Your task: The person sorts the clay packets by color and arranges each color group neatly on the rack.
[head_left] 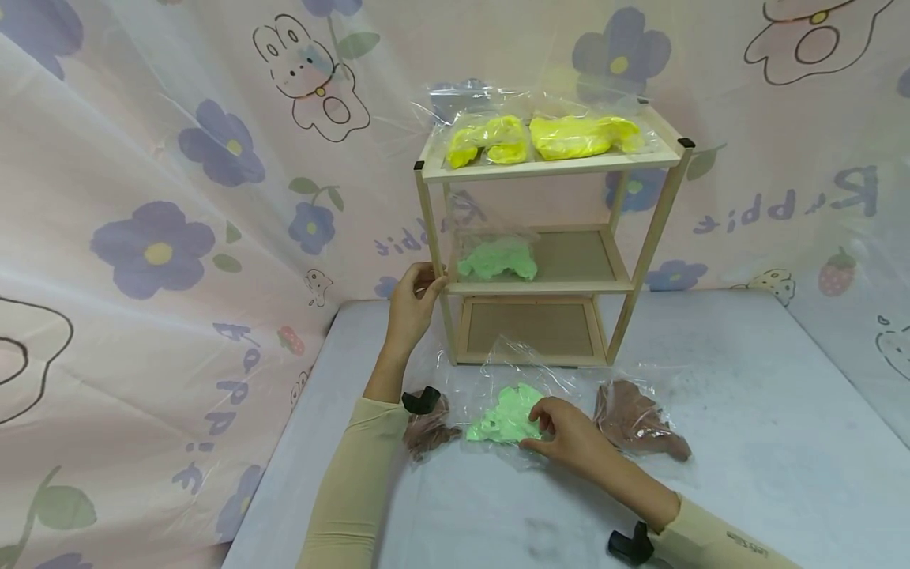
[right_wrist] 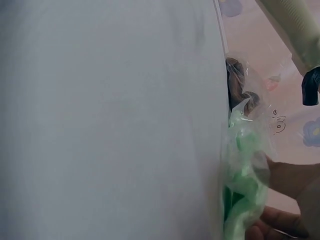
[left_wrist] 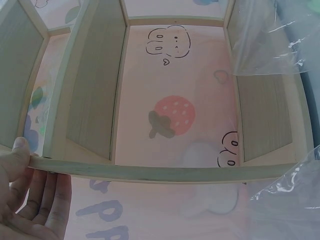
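A small three-tier wooden rack (head_left: 540, 286) stands at the back of the table. My left hand (head_left: 415, 304) grips its left front post at the middle shelf, the thumb (left_wrist: 19, 150) on one side and the fingers behind. On the table before the rack lies a clear bag of light green clay (head_left: 508, 415). My right hand (head_left: 572, 435) holds that bag at its right end, with curled fingers and thumb against the plastic. Another bag of green clay (head_left: 498, 258) rests on the middle shelf, at its left.
Two bags of yellow clay, left (head_left: 490, 142) and right (head_left: 583, 137), lie on the top shelf. Bags of brown clay flank the green one, left (head_left: 430, 427) and right (head_left: 636, 419). A patterned curtain (head_left: 235, 197) hangs behind and to the left of the white table (head_left: 768, 442).
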### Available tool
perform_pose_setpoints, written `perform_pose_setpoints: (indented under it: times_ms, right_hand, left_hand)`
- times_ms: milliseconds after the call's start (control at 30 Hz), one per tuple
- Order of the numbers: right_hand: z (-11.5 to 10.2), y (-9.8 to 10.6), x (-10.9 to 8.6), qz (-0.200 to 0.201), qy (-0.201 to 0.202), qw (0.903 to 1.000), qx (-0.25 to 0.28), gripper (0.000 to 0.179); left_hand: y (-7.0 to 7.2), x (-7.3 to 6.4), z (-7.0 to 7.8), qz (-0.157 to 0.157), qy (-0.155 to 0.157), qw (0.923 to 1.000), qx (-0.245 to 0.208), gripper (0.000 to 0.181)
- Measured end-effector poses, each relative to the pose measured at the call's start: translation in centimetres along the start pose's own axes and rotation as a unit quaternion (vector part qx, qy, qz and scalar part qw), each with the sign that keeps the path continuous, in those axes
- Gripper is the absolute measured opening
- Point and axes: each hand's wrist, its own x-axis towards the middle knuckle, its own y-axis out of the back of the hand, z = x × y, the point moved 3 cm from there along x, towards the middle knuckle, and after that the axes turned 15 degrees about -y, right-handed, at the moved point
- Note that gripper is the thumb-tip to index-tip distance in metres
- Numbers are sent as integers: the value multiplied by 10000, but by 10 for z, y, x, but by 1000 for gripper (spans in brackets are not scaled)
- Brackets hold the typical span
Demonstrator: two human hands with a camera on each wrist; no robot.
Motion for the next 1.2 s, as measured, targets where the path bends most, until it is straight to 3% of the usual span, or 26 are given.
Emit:
perform_pose_setpoints:
  times_ms: [233,533,733,1000,1200]
  right_hand:
    - [0,-2,3,-103,236,9993,-266,35]
    - [0,4,2,106,395,9941,-1005,31]
    - [4,6,4,220,719,9891,-1263,29]
    - [6,14,2,327,401,9924,-1115,27]
    - [2,14,-3,833,434,9913,-922,29]
  left_hand:
    - [0,0,0,25,-7,10000,-23,34]
    - [0,0,1,17,-27,10000,5,34]
    - [0,0,0,34,-19,10000,27,34]
    - [0,0,2,31,-33,10000,4,34]
    - [0,1,1,13,-23,10000,-11,34]
